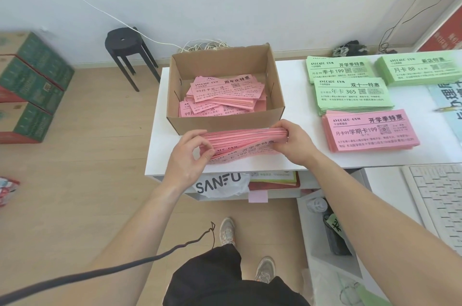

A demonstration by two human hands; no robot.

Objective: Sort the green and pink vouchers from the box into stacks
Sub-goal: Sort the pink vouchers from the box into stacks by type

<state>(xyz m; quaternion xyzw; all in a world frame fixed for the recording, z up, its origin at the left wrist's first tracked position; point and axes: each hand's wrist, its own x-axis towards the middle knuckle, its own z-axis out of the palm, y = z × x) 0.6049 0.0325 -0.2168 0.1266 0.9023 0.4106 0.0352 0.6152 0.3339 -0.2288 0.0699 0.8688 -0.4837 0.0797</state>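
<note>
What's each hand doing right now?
Left hand: grips the left end of the pink bundle.
Right hand: grips its right end.

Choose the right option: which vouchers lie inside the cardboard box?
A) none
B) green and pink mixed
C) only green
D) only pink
D: the cardboard box shows only pink vouchers inside; the green stacks sit on the table beside it. The left hand and right hand grip a pink bundle.
</note>
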